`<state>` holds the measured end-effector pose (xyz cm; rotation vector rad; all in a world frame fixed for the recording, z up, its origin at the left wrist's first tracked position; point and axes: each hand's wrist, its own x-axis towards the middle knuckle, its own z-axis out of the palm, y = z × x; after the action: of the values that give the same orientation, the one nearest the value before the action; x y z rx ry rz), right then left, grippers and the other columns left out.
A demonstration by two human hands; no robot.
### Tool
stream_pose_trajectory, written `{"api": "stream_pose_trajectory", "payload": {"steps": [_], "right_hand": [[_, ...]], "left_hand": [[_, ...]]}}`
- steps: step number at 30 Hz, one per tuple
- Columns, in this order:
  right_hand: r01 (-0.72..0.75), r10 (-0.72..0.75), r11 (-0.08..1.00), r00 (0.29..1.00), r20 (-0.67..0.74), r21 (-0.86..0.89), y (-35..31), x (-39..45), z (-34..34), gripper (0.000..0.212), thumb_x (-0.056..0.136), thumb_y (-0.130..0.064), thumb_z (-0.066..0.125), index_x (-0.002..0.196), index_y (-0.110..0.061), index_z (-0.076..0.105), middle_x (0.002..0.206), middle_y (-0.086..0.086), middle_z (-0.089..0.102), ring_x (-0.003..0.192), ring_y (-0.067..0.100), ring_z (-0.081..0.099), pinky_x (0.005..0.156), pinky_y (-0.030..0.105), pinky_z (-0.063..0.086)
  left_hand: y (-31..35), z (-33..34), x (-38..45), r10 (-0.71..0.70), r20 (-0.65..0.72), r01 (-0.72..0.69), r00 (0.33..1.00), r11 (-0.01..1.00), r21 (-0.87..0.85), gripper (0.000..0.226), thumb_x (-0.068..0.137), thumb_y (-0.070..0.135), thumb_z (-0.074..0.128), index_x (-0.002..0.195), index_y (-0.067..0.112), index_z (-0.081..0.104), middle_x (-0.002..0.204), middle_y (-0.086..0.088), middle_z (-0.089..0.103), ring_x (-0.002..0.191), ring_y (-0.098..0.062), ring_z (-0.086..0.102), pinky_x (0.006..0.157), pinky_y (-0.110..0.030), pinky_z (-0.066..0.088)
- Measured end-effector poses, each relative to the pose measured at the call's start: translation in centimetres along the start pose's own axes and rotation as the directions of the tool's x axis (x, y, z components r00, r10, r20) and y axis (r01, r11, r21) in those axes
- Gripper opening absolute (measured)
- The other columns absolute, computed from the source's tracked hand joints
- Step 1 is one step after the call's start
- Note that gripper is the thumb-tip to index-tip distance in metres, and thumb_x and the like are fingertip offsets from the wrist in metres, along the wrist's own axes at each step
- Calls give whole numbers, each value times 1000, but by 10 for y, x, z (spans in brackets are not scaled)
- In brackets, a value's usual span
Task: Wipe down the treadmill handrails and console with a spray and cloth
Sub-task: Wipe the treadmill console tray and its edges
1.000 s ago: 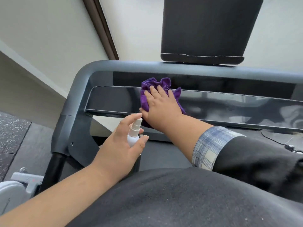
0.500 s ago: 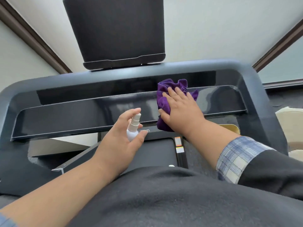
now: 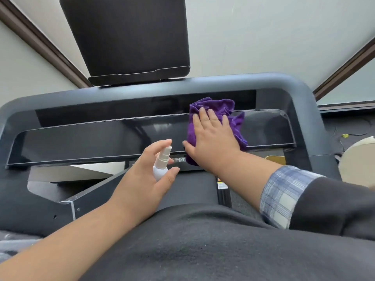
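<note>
My right hand presses flat, fingers straight, on the crumpled purple microfibre cloth against the glossy black treadmill console panel. My left hand has its fingers curled round the small white spray bottle; a stray squeeze could wet my right wrist.

The right hand covers the middle of the purple cloth, hiding the glossy console panel beneath. Left of its wrist, a logo is half masked, and the left hand conceals the spray bottle body.

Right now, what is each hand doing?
Left hand: holding the spray bottle.
Right hand: open, fingers flat, pressing the purple cloth on the console.
</note>
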<state>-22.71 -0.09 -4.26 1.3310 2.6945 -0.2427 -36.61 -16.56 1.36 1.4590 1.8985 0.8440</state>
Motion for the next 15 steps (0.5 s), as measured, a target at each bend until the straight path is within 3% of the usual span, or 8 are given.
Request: {"api": "stream_pose_trajectory", "payload": {"steps": [3,7,11,15], "right_hand": [[72,-73,997,997,27,33,-14,7,-1,87,93,-67,24,160,-13,8,168,11,2,154,30,1,121,56,1],[100,-101,993,995,10,67,19,-5,-1,86,92,-69,25,160,-18,13,168,6,4,155,24,1,123,52,4],[-32,34,997,999,-27,64,75,-26,-2,85,87,-72,26,159,-26,20,168,1,10,154,21,6,121,54,8],[-148,152,985,987,-44,84,124,-45,-5,86,83,-74,19,158,-31,22,168,-2,13,154,24,8,121,57,13]], "left_hand": [[12,11,4,16,19,-16,1000,1000,5,52,87,55,58,128,69,30,114,37,56,97,9,60,78,-2,40],[28,26,13,58,72,-58,996,998,4,54,91,46,63,129,68,31,115,37,56,97,9,61,76,-3,42],[39,40,19,70,98,-69,993,998,-8,53,82,58,56,129,69,32,114,36,56,102,10,59,75,-7,42],[45,55,22,83,131,-81,988,997,-17,56,84,50,61,127,69,32,112,35,57,101,8,59,77,-18,41]]}}
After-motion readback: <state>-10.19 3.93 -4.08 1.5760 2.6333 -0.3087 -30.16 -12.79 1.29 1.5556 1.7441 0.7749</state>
